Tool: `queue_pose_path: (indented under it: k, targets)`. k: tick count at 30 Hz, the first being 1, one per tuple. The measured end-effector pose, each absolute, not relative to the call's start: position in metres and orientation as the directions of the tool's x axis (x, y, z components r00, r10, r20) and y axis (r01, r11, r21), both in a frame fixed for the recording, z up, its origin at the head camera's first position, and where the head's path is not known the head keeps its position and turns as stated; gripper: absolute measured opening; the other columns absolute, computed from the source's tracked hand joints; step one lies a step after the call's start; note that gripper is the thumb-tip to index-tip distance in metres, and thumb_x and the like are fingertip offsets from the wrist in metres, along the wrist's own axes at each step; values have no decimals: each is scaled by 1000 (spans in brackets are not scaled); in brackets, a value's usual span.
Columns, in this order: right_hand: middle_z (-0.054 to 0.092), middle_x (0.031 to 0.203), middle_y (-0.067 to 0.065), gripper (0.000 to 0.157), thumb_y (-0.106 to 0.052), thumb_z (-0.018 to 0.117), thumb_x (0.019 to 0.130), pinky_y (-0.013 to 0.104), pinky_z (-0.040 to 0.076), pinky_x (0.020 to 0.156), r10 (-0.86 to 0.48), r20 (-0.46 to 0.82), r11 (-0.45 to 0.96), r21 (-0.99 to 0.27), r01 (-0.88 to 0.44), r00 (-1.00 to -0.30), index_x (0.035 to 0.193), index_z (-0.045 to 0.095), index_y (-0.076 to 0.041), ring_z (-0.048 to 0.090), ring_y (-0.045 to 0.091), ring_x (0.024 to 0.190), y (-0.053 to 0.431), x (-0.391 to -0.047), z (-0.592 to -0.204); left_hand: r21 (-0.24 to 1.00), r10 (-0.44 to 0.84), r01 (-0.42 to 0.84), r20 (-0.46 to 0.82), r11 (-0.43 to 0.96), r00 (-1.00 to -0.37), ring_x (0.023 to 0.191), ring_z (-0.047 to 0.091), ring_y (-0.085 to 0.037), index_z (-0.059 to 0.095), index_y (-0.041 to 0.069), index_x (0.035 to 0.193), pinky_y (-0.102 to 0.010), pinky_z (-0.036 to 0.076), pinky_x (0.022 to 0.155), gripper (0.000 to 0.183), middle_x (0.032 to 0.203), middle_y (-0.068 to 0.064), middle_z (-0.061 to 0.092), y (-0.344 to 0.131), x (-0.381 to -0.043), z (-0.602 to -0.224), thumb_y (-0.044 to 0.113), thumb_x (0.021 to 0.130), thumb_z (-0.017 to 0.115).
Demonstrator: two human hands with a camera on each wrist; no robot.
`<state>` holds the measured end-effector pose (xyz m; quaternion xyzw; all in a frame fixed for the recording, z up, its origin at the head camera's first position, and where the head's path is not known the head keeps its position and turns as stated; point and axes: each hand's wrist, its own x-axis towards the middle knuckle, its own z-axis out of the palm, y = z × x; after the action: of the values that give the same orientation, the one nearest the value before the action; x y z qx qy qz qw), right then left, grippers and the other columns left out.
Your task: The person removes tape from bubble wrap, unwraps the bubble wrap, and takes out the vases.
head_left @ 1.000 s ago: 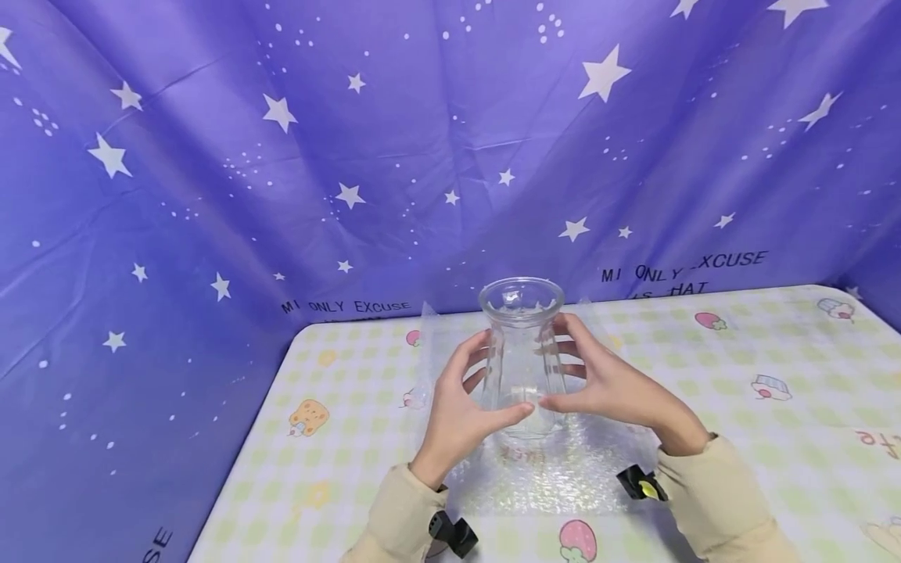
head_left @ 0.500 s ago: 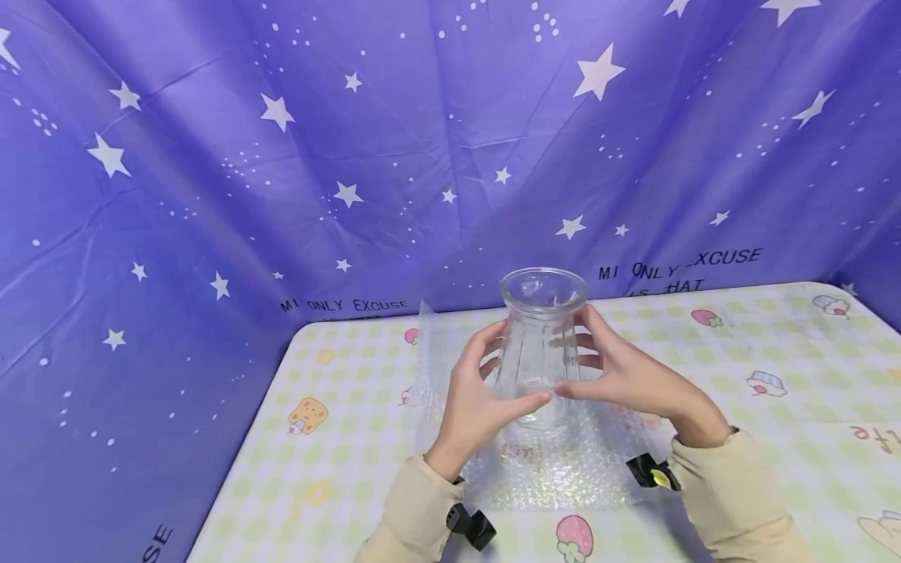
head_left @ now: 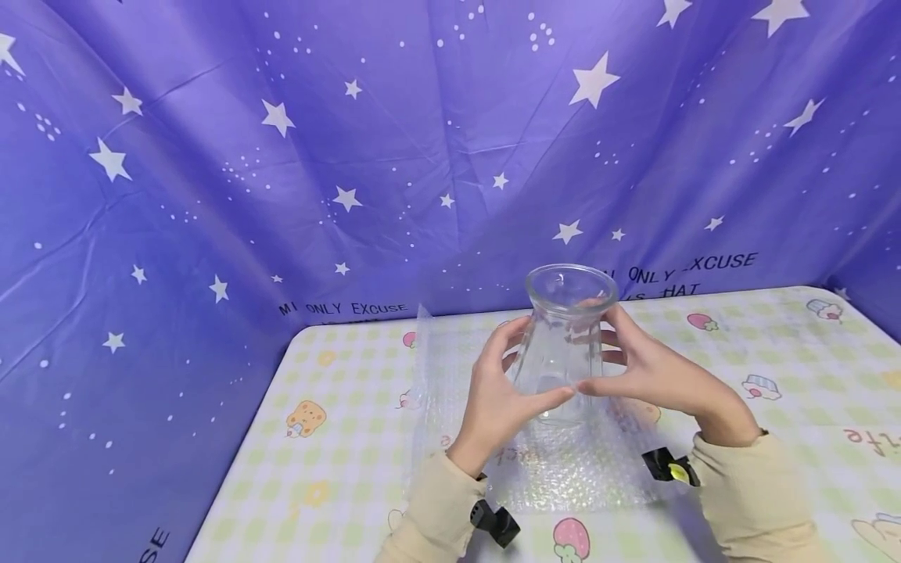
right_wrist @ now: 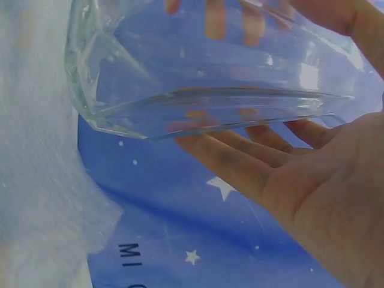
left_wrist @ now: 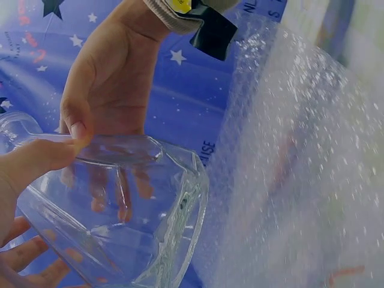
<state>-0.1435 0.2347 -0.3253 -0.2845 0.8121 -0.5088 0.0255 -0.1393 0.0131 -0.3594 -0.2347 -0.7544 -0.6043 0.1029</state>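
Observation:
Between the two hands is a clear glass vase [head_left: 556, 352] with a wide flared rim, a narrower neck and faceted sides. My left hand [head_left: 501, 403] holds its left side, thumb across the near face and fingers curving behind. From the other side my right hand [head_left: 658, 375] grips it the same way, and the two thumb tips nearly meet. The left wrist view shows the vase's thick base [left_wrist: 186, 222] off the sheet of bubble wrap [left_wrist: 300, 150]. In the right wrist view, fingers [right_wrist: 234, 156] lie along the glass wall.
Bubble wrap [head_left: 570, 477] lies spread over the checked tablecloth [head_left: 267, 477] under the vase, its left edge standing up a little. A purple star-printed curtain [head_left: 394, 156] hangs behind the table and along its left side.
Both hands have carried the vase to the right and slightly up, tilting its rim a little rightward. The hold looks the same, and the bubble wrap stays in place.

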Motion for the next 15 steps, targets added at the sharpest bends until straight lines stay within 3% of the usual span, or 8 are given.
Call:
queue_pose_path:
  k: [4, 11, 15]
  targets:
    - [21, 157, 17, 111, -6, 80, 82, 18, 47, 100, -485, 264, 337, -823, -456, -834, 159, 4, -29, 44, 41, 133, 241, -141, -321, 861, 227, 481, 441, 165, -868, 128, 51, -13, 46, 25, 145, -38, 45, 108, 89, 142, 9, 51, 22, -140, -359, 18, 69, 92]
    - [26, 154, 14, 110, -3, 80, 81, 18, 47, 98, -485, 284, 340, -810, -477, -827, 159, 5, -27, 47, 1, 126, 253, -140, -319, 853, 226, 496, 457, 163, -860, 126, 51, -9, 46, 25, 145, -35, 46, 107, 89, 141, 12, 52, 35, -141, -357, 19, 69, 92]
    - [27, 153, 15, 110, 0, 79, 81, 17, 47, 97, -488, 298, 327, -809, -488, -821, 159, 5, -23, 48, -1, 125, 258, -139, -318, 849, 229, 502, 462, 165, -857, 126, 50, -8, 46, 24, 144, -34, 46, 106, 88, 140, 12, 52, 41, -143, -357, 20, 70, 92]
